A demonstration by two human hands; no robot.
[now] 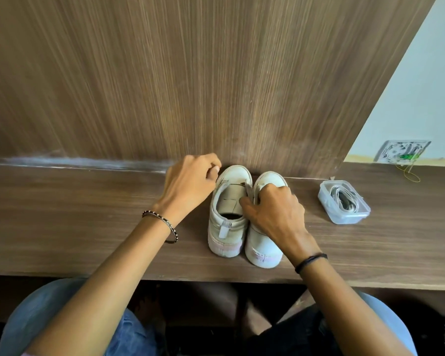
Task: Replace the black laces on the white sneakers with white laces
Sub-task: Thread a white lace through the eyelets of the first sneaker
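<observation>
Here our right hand (pixel 272 214) pinches the white sneaker (pixel 226 227) by its soft, bendable eyelet flap; our left hand (pixel 188 183) is curled, grip unclear.

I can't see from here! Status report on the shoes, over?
Left hand curled by left sneaker toe, grip unclear. Right hand pinches its eyelet flap. Laces in tub. Path clear.
</observation>
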